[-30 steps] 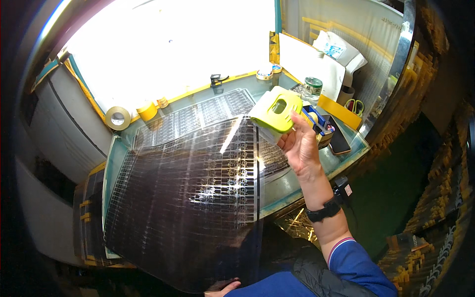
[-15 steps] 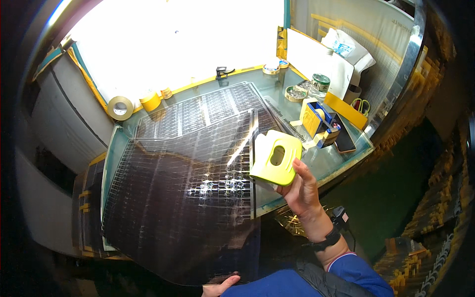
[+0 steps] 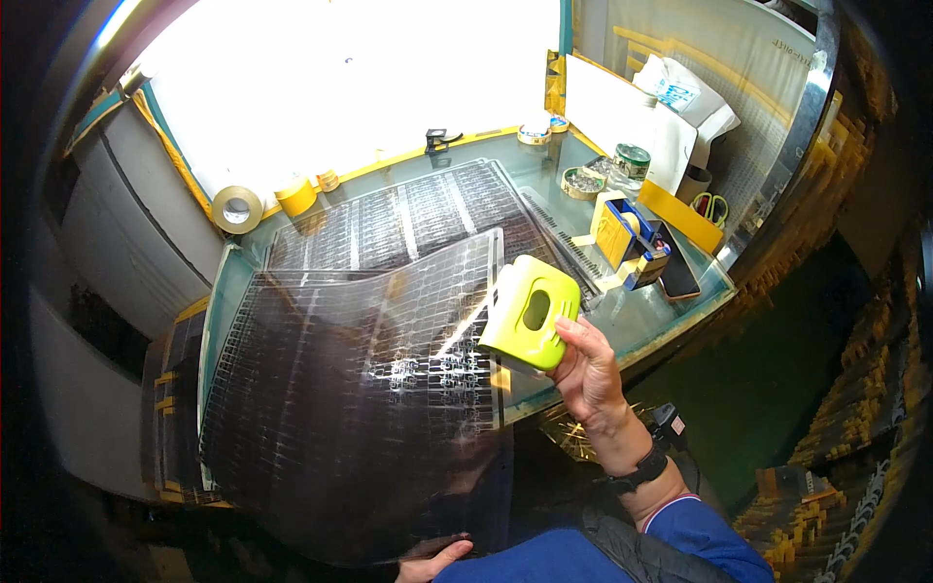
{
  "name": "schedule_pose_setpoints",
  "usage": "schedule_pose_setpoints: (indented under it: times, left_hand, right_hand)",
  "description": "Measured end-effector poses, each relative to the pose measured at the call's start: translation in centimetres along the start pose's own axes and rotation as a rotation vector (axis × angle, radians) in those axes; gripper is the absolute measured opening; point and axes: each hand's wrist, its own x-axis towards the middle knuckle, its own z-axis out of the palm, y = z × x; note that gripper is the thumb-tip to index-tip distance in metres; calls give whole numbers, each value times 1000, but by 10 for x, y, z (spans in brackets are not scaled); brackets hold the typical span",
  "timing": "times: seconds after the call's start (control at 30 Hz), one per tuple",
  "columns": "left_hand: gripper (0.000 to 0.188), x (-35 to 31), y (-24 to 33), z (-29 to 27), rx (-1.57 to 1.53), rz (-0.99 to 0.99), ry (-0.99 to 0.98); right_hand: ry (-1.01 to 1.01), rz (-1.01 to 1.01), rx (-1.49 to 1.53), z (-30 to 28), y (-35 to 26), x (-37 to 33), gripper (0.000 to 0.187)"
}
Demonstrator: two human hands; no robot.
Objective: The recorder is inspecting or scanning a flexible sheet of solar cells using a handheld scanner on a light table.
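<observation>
My right hand (image 3: 591, 379) grips a lime-green hole punch (image 3: 523, 337) at the right edge of a large, dark, see-through film sheet (image 3: 321, 418) printed with rows of fine patterns. Whether the sheet's edge sits inside the punch's slot, I cannot tell. Down at the lower edge, my left hand (image 3: 434, 562) is closed on the near edge of that sheet, its thumb on top and its other fingers mostly hidden. The sheet bows and overhangs the table's front. Beneath its far part lies another patterned film sheet (image 3: 428, 209), flat on the glass tabletop (image 3: 233, 257).
Right of the sheets stand a blue-and-yellow tape dispenser (image 3: 622, 233), a phone (image 3: 678, 282) and green-handled scissors (image 3: 711, 208). Tape rolls (image 3: 236, 210) line the far left edge. A black folding magnifier-like stand (image 3: 439, 142) sits before a bright white panel (image 3: 350, 87).
My right hand and the hole punch have shifted slightly left and tilted. The film's far right corner has dropped a little and its surface curves more. My left hand stays put.
</observation>
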Motion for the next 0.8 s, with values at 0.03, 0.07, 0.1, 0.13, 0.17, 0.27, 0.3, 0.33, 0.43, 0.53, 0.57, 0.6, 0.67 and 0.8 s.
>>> schedule_pose_setpoints:
  times: [0.03, 0.07, 0.1, 0.13, 0.17, 0.27, 0.3, 0.33, 0.43, 0.53, 0.57, 0.6, 0.67, 0.8]
  left_hand:
    - [18, 3, -4, -1, 4, -42, -17]
    - [18, 3, -7, -3, 2, -42, -15]
    - [16, 4, -4, -3, -67, -50, -6]
    - [14, 5, -1, -4, -137, -58, 12]
    - [14, 10, 6, -2, -142, -55, 21]
    - [17, 17, 24, -2, -496, 147, -12]
    - [17, 20, 24, -3, -502, 154, 35]
    - [19, 24, 28, 0, -442, 101, -47]
    - [35, 29, 93, 12, -198, -321, -308]
    - [52, 36, -10, 17, -115, -107, -306]
    - [54, 31, -7, 4, -37, 85, -360]
    - [50, 27, 2, -11, -329, 11, -270]
    - [44, 25, 29, -54, -783, 54, 41]
    - [33, 3, 44, -174, -931, 433, 682]
  right_hand:
    - [-9, -12, 7, 2, -1, 1, 44]
    - [28, -39, 67, 9, -3, -3, 46]
    - [25, -39, 63, 6, -4, -5, 46]
    - [92, -100, 26, -2, -4, -8, 48]
    - [159, -160, -10, -11, -6, -13, 50]
    - [63, 36, -23, -25, -16, -41, 48]
    - [8, 115, -21, -22, -13, -50, 46]
    - [-123, 261, 80, -43, -2, -61, 46]
    - [-487, 599, 173, -51, 15, -85, 45]
    - [-175, 696, 19, 2, 17, -105, 44]
    - [-219, 717, 16, 3, 20, -100, 44]
    - [-235, 679, -45, -2, 21, -91, 44]
    - [-73, 647, -39, -11, 23, -86, 44]
    - [2, 523, 234, 6, -21, -105, 71]
